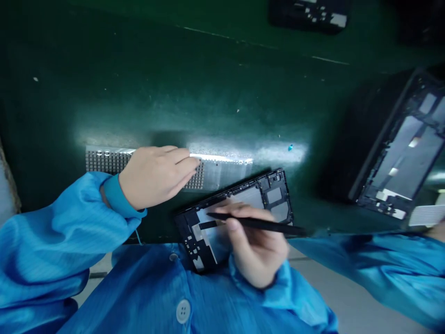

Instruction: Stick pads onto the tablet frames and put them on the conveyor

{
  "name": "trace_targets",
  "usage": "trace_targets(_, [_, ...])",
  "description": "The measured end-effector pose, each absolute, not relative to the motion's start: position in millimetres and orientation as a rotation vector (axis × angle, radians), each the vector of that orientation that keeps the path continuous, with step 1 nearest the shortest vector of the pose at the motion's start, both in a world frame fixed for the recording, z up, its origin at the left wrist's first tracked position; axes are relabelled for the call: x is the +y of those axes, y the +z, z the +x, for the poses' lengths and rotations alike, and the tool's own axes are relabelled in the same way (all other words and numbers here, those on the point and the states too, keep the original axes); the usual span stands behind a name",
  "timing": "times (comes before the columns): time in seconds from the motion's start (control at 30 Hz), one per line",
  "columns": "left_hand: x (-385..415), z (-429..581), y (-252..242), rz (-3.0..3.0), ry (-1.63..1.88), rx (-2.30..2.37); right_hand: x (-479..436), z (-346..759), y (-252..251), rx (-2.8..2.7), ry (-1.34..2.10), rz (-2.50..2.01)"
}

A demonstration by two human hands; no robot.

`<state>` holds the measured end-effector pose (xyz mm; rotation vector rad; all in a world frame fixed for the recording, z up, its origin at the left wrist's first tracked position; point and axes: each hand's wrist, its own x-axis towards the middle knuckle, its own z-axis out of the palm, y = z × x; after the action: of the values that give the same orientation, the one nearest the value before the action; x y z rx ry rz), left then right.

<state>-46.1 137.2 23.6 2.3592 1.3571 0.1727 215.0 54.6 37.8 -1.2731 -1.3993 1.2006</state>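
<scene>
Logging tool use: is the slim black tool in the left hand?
No, the right hand holds the slim black tool, while the left hand is over the gridded strip.

0 readable texts, labels, brands, numbers or signs, open device frame (pixel 253 198) with details too small to read, stacked frames (pixel 399 155) at right likewise, black pen-like tool (pixel 269 225) blurred, gridded strip (pixel 106 162) with 0 lettering legible

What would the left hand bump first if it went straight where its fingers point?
Probably the sheet of little squares, under and just ahead of the left hand; whether they touch is unclear.
</scene>
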Motion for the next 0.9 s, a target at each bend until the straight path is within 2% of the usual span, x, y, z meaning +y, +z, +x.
trace_targets(0.23, [139.0,-47.0,23.4,2.442,0.199,1.319,42.1,202.2,18.2,-1.548,1.108,-1.208])
trace_targets(0.4, [138.8,-48.5,21.4,2.527,0.244,1.327,48.1,206.7,32.6,-1.754,1.020,-1.169])
trace_targets(0.57, [140.1,-50.7,19.7,2.528,0.264,1.313,104.4,218.6,48.4,-1.922,1.184,-1.203])
trace_targets(0.73, [141.6,-51.9,18.0,2.502,0.245,1.309,180.1,222.2,34.5,-1.966,1.277,-1.153])
trace_targets(0.9, [142.0,-50.6,20.4,2.464,0.200,1.331,193.5,219.7,29.5,-1.964,1.395,-1.121])
